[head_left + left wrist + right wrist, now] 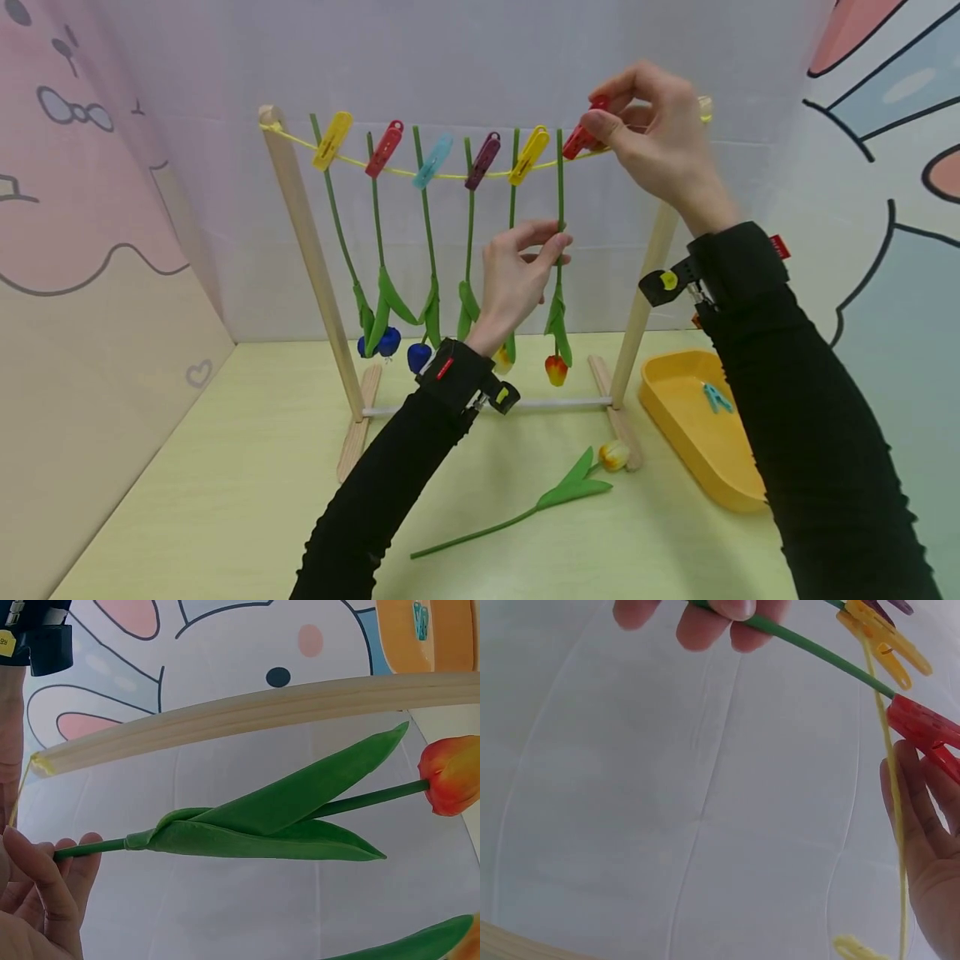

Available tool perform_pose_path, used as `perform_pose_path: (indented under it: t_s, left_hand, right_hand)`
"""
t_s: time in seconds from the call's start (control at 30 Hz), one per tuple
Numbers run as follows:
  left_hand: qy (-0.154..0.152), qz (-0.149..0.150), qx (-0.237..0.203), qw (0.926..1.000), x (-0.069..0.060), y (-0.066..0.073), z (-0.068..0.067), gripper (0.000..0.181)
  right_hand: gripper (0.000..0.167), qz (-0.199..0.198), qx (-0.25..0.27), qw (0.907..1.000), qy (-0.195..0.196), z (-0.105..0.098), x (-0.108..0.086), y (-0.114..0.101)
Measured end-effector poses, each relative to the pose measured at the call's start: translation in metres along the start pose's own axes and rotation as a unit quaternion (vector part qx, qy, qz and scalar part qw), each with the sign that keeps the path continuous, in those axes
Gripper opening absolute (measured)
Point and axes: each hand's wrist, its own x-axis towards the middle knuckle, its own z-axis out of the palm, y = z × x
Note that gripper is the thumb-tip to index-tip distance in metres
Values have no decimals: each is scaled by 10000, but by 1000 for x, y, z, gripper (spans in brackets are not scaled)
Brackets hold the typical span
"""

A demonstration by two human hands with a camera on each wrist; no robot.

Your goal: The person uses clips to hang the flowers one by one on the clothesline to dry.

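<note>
My left hand [516,271] pinches the green stem of an artificial tulip [556,370], which hangs head down with a red-orange bloom. In the left wrist view the tulip's leaves [262,817] fill the middle. Up at the yellow string [450,176], my right hand [656,133] holds a red clothespin [576,143] between thumb and fingers, close beside the stem's upper end. The right wrist view has the red clothespin [922,720] at the stem's end, by the string; whether its jaws grip both cannot be told.
Several flowers hang head down from the string by coloured clothespins, among them a yellow clothespin [529,156]. Wooden posts [311,250] carry the string. A yellow tulip [613,455] lies on the table [225,500]. At right, a yellow tray [675,417] holds a teal clothespin [717,397].
</note>
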Motion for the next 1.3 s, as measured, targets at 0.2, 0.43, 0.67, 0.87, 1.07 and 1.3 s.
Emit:
perform_pose_path:
  t_s: [0.2, 0.43, 0.67, 0.87, 1.07, 1.3]
  left_hand:
    - [-10, -22, 37, 10000, 1, 0, -1, 28]
    - [4, 38, 107, 9999, 1, -2, -1, 28]
    - [6, 15, 150, 9999, 2, -3, 0, 29]
    - [-28, 11, 156, 9999, 3, -3, 0, 28]
    - [-53, 31, 116, 9999, 4, -3, 0, 27]
    - [-39, 26, 175, 9998, 5, -2, 0, 27]
  right_hand:
    - [17, 62, -54, 10000, -18, 0, 2, 1]
    - [13, -11, -118, 9999, -51, 0, 2, 0]
    - [16, 12, -358, 9993, 83, 2, 2, 0]
    - [14, 79, -461, 9986, 229, 4, 3, 2]
    - [13, 43, -414, 9987, 282, 6, 4, 3]
    - [15, 86, -496, 9983, 307, 7, 4, 2]
